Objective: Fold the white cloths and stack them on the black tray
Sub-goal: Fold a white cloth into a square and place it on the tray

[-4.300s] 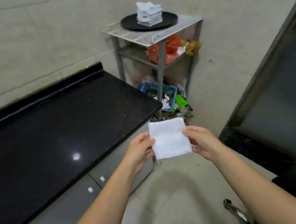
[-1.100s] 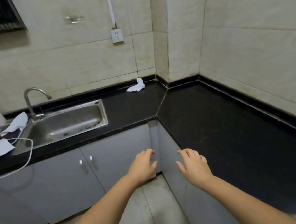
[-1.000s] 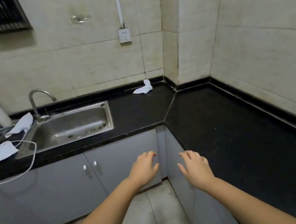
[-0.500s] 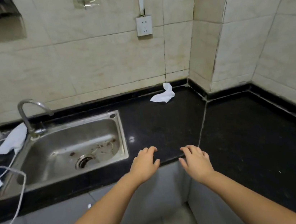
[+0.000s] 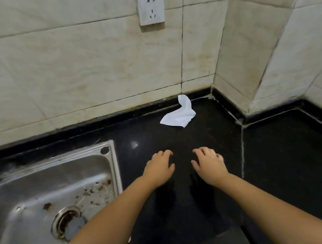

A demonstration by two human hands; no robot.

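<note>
We see one tiled wall (image 5: 67,68) wrapping the corner, beige, stained. One black desk (image 5: 284,167), glossy, running along the wall and turning at the corner; a pale seam line crosses it to the right of the hands. One steel sink (image 5: 43,198) set into the desk on the left, basin dirty with brown specks, one drain (image 5: 68,223) near its front. A bit of tap base shows at the far left edge, mostly cut off.

Two bare forearms come in from the bottom. Two hands: left hand (image 5: 159,168) and right hand (image 5: 209,165), side by side, apart from each other, palms down over the bare desk just right of the sink. Fingers on both are loosely curled and a little spread, nothing held in either. We cannot tell if the fingertips touch the desk.

One white cloth (image 5: 177,115), unfolded and crumpled, lies on the desk at the back near the corner. One end stands up against the black backsplash. It sits beyond both hands, well apart from them, untouched.

One white wall socket (image 5: 150,6) high on the wall, roughly above the cloth.

One small light reflection on the desk between the cloth and the left hand.
</note>
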